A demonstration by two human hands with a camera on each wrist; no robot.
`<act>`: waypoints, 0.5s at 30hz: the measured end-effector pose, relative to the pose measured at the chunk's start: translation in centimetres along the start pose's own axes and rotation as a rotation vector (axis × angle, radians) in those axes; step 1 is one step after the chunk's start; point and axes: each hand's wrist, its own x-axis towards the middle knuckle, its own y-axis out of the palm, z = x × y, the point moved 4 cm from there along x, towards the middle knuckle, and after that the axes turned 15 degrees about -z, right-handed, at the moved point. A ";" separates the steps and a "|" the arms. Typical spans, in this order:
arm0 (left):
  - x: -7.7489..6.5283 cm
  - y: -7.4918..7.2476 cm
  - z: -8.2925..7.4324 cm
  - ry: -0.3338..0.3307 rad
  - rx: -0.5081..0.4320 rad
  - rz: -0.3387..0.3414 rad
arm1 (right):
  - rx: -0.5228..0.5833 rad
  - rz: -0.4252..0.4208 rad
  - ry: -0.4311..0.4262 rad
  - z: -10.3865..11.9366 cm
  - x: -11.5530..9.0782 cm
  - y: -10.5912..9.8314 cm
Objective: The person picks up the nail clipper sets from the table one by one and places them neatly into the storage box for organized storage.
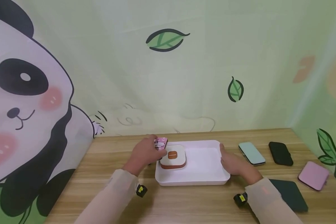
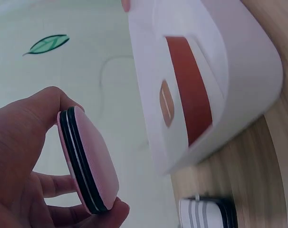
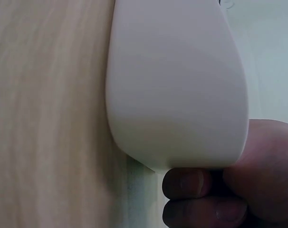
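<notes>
the pink patterned case (image 1: 161, 143) is off the worktop (image 1: 182, 205), in the left hand (image 1: 145, 152), at the left back corner of the white tray (image 1: 203, 158). the left fingers pinch it by opposite edges, thumb on 1 side and fingertips on the other, so it lies right at the fingers rather than away from them. of the 2 hands the left is plainly the nearer; the right hand (image 1: 232, 161) is across the tray, its thumb at the rim and its fingers curled against the outside of the right end. the relation that matters most looks to be case to tray: from the case, the tray's hollow lies to the right and toward the person, with the white and brown box (image 1: 173, 158) just beside, filling the left end. the case's zipped edge turns toward the left wrist camera, its printed face is up and its plain pink face turns down. its long axis seems to run from thumb to fingertips, leaning against the line of the tray's rim, though the hand covers part of it and the exact angle is hard to judge.
</notes>
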 end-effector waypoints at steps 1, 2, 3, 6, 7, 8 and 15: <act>0.0 0.2 -0.3 0.001 -0.005 0.004 | 0.003 -0.001 0.002 0.0 0.0 0.0; -0.1 0.3 -0.6 -0.001 -0.014 0.008 | 0.003 0.001 0.005 -0.1 0.0 0.0; -0.1 0.5 -0.9 -0.003 -0.022 0.012 | 0.002 0.003 0.009 -0.1 0.1 0.0; -0.3 0.8 -1.9 0.002 -0.035 0.016 | -0.003 0.006 0.009 -0.2 0.0 0.0; -0.3 0.9 -2.3 0.006 -0.041 0.016 | -0.001 0.007 0.015 -0.2 0.0 0.0; -0.4 0.9 -2.7 0.011 -0.045 0.016 | -0.001 0.008 0.014 -0.2 0.0 0.1; -0.7 1.3 -5.1 0.041 -0.040 0.040 | -0.009 -0.004 0.001 -0.2 0.2 0.1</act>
